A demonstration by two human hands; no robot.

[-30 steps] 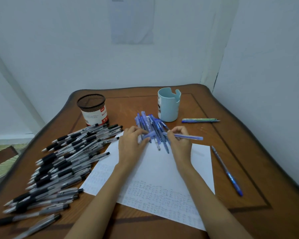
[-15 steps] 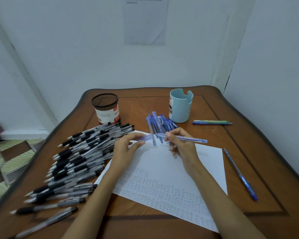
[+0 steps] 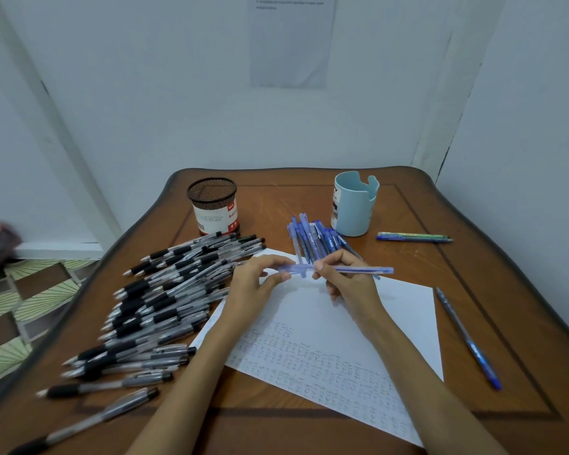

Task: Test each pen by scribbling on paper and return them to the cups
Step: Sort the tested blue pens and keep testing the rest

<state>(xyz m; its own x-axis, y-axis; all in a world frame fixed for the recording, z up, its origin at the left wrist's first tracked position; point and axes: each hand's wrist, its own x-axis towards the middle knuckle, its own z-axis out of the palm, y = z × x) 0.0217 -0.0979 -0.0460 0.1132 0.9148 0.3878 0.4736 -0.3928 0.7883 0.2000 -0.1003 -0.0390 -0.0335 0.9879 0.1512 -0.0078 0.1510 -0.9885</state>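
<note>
My right hand (image 3: 345, 279) grips a blue pen (image 3: 365, 270) that lies level above the white paper (image 3: 368, 320). My left hand (image 3: 255, 279) pinches the pen's cap (image 3: 291, 269) at its left end. Rows of small scribbles cover the near part of the paper. A pile of several blue pens (image 3: 316, 239) lies just beyond my hands, beside the light blue cup (image 3: 353, 205). The black mesh cup (image 3: 212, 205) stands at the back left, with a big heap of black-grip pens (image 3: 151, 300) spread in front of it.
Two pens, green and blue (image 3: 413, 238), lie right of the blue cup. One blue pen (image 3: 467, 336) lies along the right side of the paper. The wooden table (image 3: 276, 418) sits in a corner of white walls; patterned floor shows at left.
The view has shifted so the table sits further right and lower. Both hands have drawn slightly toward me from the blue pile, still holding the blue pen between them.
</note>
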